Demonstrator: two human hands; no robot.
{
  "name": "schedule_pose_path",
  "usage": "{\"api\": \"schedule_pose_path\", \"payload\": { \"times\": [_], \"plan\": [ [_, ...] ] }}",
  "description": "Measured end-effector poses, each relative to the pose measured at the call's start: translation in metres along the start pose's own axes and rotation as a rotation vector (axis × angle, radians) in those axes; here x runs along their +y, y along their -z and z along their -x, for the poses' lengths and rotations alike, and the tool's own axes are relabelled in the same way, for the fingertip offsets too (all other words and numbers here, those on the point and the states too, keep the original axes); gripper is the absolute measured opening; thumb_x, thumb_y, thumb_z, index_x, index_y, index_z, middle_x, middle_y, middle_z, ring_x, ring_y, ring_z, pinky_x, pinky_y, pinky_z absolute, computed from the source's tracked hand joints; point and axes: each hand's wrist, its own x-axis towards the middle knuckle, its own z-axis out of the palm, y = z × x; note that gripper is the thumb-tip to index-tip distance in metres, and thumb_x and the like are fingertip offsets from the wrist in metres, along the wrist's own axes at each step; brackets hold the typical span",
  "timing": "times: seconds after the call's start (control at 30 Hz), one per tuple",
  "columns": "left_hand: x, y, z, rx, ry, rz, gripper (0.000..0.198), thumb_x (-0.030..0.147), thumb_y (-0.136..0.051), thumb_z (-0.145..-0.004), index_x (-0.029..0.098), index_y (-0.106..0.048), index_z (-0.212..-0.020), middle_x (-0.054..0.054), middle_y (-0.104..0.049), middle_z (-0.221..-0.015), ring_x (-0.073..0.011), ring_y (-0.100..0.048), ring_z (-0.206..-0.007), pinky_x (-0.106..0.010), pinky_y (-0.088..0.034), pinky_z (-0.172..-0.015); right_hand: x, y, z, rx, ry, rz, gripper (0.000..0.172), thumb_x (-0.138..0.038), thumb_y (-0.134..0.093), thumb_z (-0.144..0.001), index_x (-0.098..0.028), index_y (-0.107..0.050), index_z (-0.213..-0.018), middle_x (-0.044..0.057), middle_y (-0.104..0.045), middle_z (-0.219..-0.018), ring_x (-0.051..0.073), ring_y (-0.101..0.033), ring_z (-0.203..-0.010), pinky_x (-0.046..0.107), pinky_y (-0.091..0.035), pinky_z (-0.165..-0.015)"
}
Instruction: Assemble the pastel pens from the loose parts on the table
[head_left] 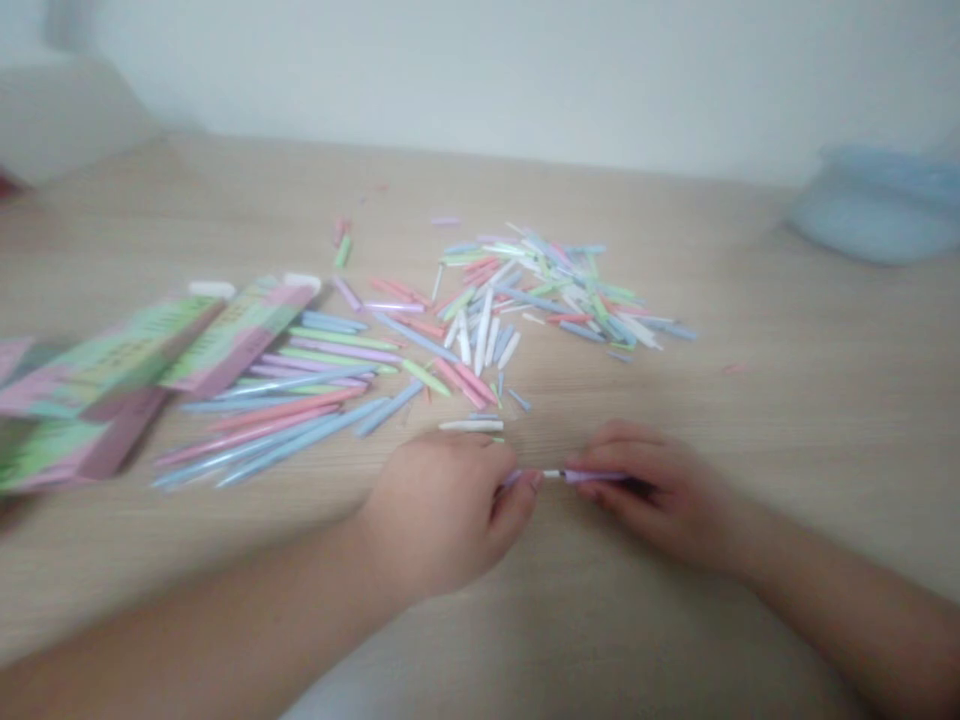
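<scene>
My left hand (442, 515) is closed on a pen piece, mostly hidden by the fingers; a bit of purple and a slim white section (553, 473) show. Facing it, my right hand (667, 495) pinches a purple pen part (596, 477). The two pieces are in line, and their ends meet or nearly meet; blur hides which. Just beyond my left hand lies a white pen part (471, 426) with small blue bits near it.
Long pastel pen barrels (300, 420) lie left of centre. Behind the hands spreads a heap of mixed small pen parts (555, 275). Pink-green boxes (232, 335) are stacked at left on the wooden table (787, 420). A blue translucent bag (885, 210) sits at the back right.
</scene>
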Motion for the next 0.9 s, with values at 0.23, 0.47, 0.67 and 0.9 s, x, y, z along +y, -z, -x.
{"api": "schedule_pose_path", "payload": {
  "times": [0.23,0.47,0.67,0.9],
  "plan": [
    [0.004,0.001,0.003,-0.011,-0.114,-0.022,0.033,0.045,-0.041,-0.104,0.024,-0.057,-0.085,-0.004,-0.065,-0.082,-0.0273,-0.064,-0.079,-0.039,-0.040,-0.067,-0.009,-0.010,0.002,0.015,-0.146,0.096,0.013,-0.034,-0.069,-0.098,-0.023,-0.072,-0.092,0.000,-0.071,-0.077,0.017,-0.065,-0.070,0.029,-0.050,-0.065],
    [0.004,-0.003,0.005,-0.011,-0.156,0.213,0.016,0.030,-0.043,-0.104,0.022,-0.056,-0.107,-0.004,-0.069,-0.097,-0.0247,-0.067,-0.091,-0.038,-0.046,-0.074,-0.014,-0.008,-0.001,-0.042,-0.056,0.080,0.016,-0.033,-0.063,-0.101,-0.024,-0.073,-0.092,0.002,-0.076,-0.084,0.019,-0.070,-0.076,0.032,-0.053,-0.069],
    [-0.001,-0.006,0.005,-0.021,-0.191,0.248,0.011,0.022,-0.048,-0.101,0.022,-0.059,-0.102,-0.004,-0.070,-0.095,-0.0243,-0.068,-0.092,-0.036,-0.047,-0.076,-0.021,-0.011,-0.002,-0.045,-0.241,0.010,0.022,-0.039,-0.067,-0.098,-0.023,-0.075,-0.086,0.002,-0.075,-0.076,0.018,-0.067,-0.070,0.031,-0.052,-0.065],
    [0.000,-0.008,0.005,0.018,-0.224,0.179,0.013,0.022,-0.048,-0.102,0.022,-0.060,-0.097,-0.004,-0.069,-0.090,-0.0238,-0.067,-0.088,-0.036,-0.046,-0.074,-0.024,-0.013,-0.001,-0.075,-0.448,-0.147,0.031,-0.048,-0.057,-0.103,-0.022,-0.071,-0.093,0.001,-0.073,-0.074,0.016,-0.068,-0.063,0.026,-0.052,-0.054]
  ]
}}
